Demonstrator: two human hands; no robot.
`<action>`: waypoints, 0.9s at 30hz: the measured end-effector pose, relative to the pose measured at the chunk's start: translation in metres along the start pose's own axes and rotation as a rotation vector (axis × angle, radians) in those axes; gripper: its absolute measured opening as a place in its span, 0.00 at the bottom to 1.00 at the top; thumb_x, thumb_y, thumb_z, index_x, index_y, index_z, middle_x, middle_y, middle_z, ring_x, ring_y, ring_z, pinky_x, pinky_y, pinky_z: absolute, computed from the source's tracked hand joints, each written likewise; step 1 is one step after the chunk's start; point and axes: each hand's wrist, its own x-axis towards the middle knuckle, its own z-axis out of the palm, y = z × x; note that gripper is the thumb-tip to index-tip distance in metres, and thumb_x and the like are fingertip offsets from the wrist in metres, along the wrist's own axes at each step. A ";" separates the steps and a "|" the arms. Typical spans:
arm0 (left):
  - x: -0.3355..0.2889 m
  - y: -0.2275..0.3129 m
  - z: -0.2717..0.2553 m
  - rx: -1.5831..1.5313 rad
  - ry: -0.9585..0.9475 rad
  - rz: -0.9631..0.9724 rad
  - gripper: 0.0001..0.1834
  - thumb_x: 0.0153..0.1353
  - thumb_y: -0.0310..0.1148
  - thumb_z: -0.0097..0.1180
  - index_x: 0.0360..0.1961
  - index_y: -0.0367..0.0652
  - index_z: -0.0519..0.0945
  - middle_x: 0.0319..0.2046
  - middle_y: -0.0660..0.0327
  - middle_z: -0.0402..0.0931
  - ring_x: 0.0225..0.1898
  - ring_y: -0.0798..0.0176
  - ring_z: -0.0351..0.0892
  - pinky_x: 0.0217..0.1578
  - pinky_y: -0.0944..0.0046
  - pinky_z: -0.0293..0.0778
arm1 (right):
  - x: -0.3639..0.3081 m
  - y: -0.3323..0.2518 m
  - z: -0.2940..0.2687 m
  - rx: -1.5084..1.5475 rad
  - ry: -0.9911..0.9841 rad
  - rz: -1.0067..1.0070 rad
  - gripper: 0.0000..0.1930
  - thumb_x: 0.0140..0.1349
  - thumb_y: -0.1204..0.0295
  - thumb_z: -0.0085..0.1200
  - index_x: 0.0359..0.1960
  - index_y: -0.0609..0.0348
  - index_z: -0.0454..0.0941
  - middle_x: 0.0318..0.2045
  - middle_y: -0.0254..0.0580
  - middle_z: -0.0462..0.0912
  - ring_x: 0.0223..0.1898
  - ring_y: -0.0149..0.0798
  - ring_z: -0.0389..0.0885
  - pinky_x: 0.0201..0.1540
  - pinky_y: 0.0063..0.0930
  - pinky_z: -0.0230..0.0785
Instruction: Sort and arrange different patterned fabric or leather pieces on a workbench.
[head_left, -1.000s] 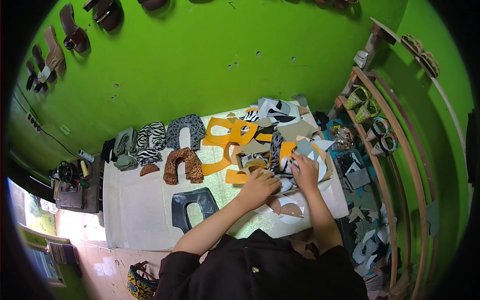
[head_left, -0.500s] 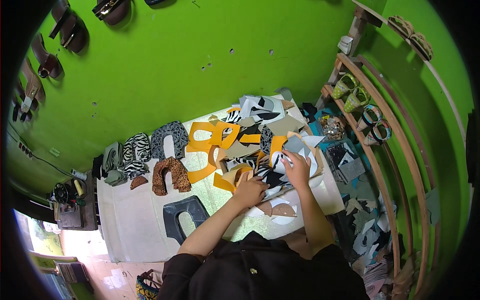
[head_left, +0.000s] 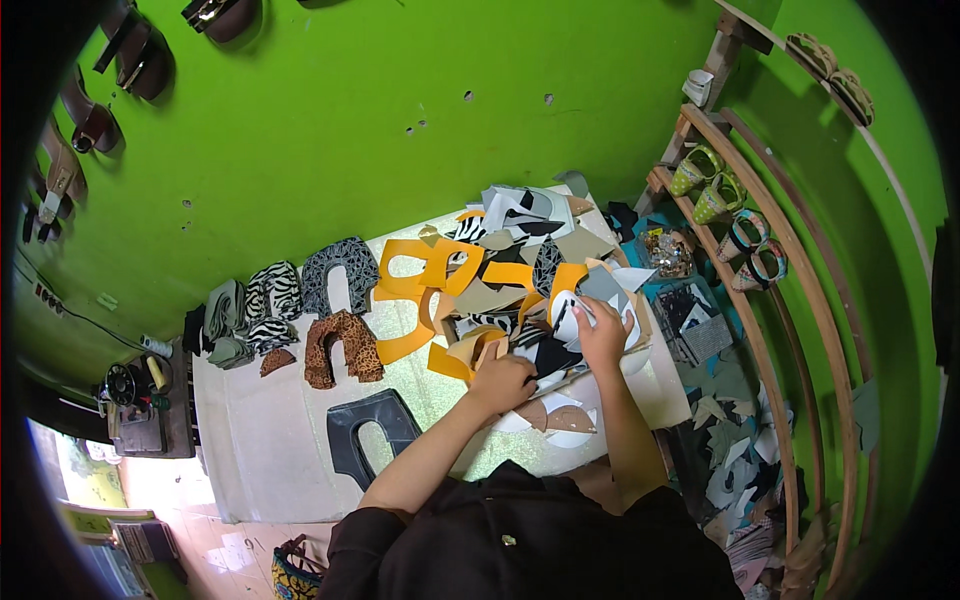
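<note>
My right hand [head_left: 602, 338] grips a white scrap [head_left: 566, 318] with dark marks at the right of the pile. My left hand [head_left: 503, 384] is closed, its fingers curled at the pile's near side beside a tan scrap [head_left: 478, 346]; what they hold is hidden. Between the hands lies a black piece [head_left: 556, 358]. Yellow cut-out pieces [head_left: 406, 262] with rounded openings spread to the left of the pile. Grey and white offcuts [head_left: 532, 210] are heaped at its far end.
Left on the table [head_left: 270, 450] stand leopard-print U-shaped pieces [head_left: 342, 350], zebra-print pieces [head_left: 273, 290] and a black-and-grey patterned stack [head_left: 340, 255]. A black U-shaped piece [head_left: 345, 440] lies near my left forearm. At right, a wooden rack [head_left: 775, 300] holds sandals [head_left: 717, 198]; scraps [head_left: 730, 465] heap below.
My right hand has shifted slightly right with the white scrap, which now shows more of its face. My left hand's fingers have drawn in, and the zebra-print scrap between the hands is less visible.
</note>
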 end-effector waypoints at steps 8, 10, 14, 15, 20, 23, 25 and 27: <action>0.006 -0.002 -0.016 -0.135 0.781 0.091 0.22 0.51 0.36 0.60 0.46 0.40 0.69 0.44 0.50 0.69 0.48 0.47 0.67 0.48 0.54 0.62 | -0.028 -0.018 -0.039 0.132 -0.406 -0.280 0.11 0.52 0.62 0.56 0.35 0.50 0.81 0.37 0.33 0.82 0.46 0.38 0.77 0.59 0.52 0.43; 0.008 0.003 -0.026 -0.147 0.785 0.098 0.25 0.52 0.38 0.59 0.50 0.41 0.68 0.48 0.49 0.66 0.51 0.46 0.65 0.52 0.53 0.60 | -0.041 -0.021 -0.045 0.063 -0.535 -0.373 0.12 0.52 0.61 0.55 0.37 0.49 0.81 0.40 0.34 0.81 0.49 0.36 0.74 0.60 0.53 0.42; 0.012 0.007 -0.040 -0.089 0.622 0.198 0.27 0.56 0.41 0.53 0.57 0.46 0.67 0.57 0.48 0.61 0.58 0.45 0.60 0.58 0.49 0.56 | -0.053 -0.034 -0.046 0.243 -0.674 -0.356 0.11 0.50 0.66 0.54 0.36 0.51 0.80 0.38 0.35 0.80 0.49 0.38 0.74 0.60 0.55 0.41; 0.013 0.008 -0.041 0.037 0.532 0.261 0.25 0.56 0.41 0.53 0.56 0.48 0.68 0.56 0.49 0.63 0.58 0.46 0.62 0.57 0.48 0.56 | -0.057 -0.032 -0.042 0.343 -0.687 -0.334 0.11 0.49 0.68 0.54 0.35 0.52 0.80 0.37 0.36 0.80 0.48 0.38 0.75 0.60 0.55 0.42; 0.001 -0.022 -0.008 0.135 0.120 0.152 0.17 0.58 0.42 0.48 0.46 0.51 0.78 0.51 0.61 0.70 0.55 0.59 0.68 0.56 0.48 0.59 | -0.051 -0.035 -0.038 0.444 -0.115 -0.314 0.09 0.44 0.77 0.52 0.29 0.56 0.78 0.35 0.38 0.80 0.44 0.42 0.76 0.62 0.49 0.43; -0.007 -0.012 -0.021 0.243 0.056 0.091 0.13 0.57 0.39 0.47 0.37 0.47 0.81 0.45 0.61 0.74 0.52 0.59 0.72 0.54 0.45 0.61 | -0.033 -0.035 -0.044 0.020 0.237 -0.002 0.15 0.50 0.70 0.52 0.41 0.54 0.76 0.36 0.41 0.81 0.44 0.46 0.76 0.57 0.54 0.46; -0.003 -0.007 -0.033 0.136 -0.093 -0.026 0.12 0.57 0.37 0.48 0.32 0.42 0.80 0.37 0.56 0.75 0.47 0.57 0.74 0.51 0.47 0.64 | -0.035 -0.020 -0.039 0.004 0.015 0.093 0.16 0.52 0.68 0.52 0.44 0.53 0.75 0.38 0.43 0.80 0.45 0.46 0.76 0.57 0.57 0.46; -0.005 0.002 -0.043 0.045 0.142 -0.092 0.12 0.58 0.36 0.46 0.35 0.42 0.79 0.37 0.54 0.76 0.46 0.54 0.75 0.52 0.50 0.63 | -0.044 -0.031 -0.038 0.127 -0.351 0.241 0.18 0.59 0.61 0.49 0.49 0.53 0.73 0.43 0.46 0.79 0.48 0.47 0.76 0.59 0.62 0.41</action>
